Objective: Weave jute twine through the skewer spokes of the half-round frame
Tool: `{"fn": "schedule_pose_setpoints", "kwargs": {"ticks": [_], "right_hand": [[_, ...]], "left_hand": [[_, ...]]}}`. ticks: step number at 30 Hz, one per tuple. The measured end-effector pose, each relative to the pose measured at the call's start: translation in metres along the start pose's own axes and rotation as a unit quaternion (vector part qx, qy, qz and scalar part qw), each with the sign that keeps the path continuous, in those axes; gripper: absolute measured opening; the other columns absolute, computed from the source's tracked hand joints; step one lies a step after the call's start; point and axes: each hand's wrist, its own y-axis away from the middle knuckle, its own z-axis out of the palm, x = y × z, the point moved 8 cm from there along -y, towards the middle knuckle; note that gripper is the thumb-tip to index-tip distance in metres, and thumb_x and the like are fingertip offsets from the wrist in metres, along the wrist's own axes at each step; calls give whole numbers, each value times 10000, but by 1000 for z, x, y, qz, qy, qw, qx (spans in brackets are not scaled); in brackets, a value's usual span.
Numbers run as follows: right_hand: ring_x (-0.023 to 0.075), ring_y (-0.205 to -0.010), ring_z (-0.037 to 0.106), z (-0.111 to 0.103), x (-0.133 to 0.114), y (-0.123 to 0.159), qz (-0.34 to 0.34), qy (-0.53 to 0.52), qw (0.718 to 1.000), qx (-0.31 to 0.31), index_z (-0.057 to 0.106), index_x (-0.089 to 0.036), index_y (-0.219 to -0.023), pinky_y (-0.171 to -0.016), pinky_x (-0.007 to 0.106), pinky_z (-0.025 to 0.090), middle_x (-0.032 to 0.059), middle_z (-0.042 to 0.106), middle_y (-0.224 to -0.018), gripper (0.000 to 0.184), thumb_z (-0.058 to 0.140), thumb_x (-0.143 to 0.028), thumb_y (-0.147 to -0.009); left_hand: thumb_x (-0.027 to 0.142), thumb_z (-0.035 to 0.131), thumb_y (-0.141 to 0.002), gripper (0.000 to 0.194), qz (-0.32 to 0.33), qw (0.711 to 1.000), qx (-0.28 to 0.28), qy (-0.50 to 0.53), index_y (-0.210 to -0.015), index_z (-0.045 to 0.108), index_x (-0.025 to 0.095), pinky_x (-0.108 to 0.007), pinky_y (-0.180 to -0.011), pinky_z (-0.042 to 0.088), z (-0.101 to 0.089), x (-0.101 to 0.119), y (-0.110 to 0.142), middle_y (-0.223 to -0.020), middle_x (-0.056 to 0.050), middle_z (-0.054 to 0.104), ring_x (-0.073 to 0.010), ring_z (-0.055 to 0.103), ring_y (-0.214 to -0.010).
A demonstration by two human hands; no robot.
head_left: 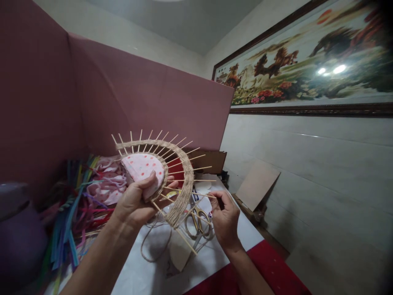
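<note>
**Pinched one thin stick (200,194) right out at the tip**

Held a round-edged twine fan (188,174) in the left hand (138,201), near the middle of the picture. Pressed the left thumb on the dotted pink pad (144,167), with the other fingers behind. Closed the right hand (226,219), right of the middle and a bit low, with thumb and finger squeezed on the stick's end. Could not tell about any twine inside the right hand, too well hidden there.

Held the fan up and to the left of the right hand, bulging side toward the upper right. Curved from the upper left, around the right side, and down to the lower middle. Pointed the pinched stick sideways, almost level, dipping a little toward the right hand. Had the left hand nearer the stick's inner end, by the pad, and the right hand nearer the outer end, past the wide twine band.

Saw scissors (198,229) on the white bench (245,233) below, between the arms, near a loop of twine (142,248). Spotted coloured strips (59,237) and rumpled dotted cloth (107,186) at the left.
</note>
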Motion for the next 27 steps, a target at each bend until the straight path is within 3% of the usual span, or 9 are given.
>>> {"fn": "schedule_pose_setpoints", "kwargs": {"ticks": [10,19,27], "right_hand": [[159,-679,517,6,0,5,6,-4,1000,-24,578,-183,-747,-647,276,407,26,572,-719,157,526,-291,-847],[160,-679,542,-17,-8,16,-47,55,992,99,553,-191,-826,-643,272,400,27,579,-738,88,494,-241,-868],[147,-683,547,-20,-16,13,-102,74,984,122,556,-190,-837,-638,257,413,17,573,-741,63,499,-198,-863]], "left_hand": [[171,443,-847,346,1,1000,-1,11,-1165,497,45,-518,-681,552,1,2,0,-778,-168,693,-297,683,-716],[174,448,-846,347,14,1000,10,4,-1167,489,49,-532,-694,545,-2,5,-1,-779,-169,687,-311,681,-744],[176,455,-838,351,20,1000,19,-7,-1156,497,33,-526,-654,555,-3,5,-1,-763,-172,689,-312,682,-707]]}}
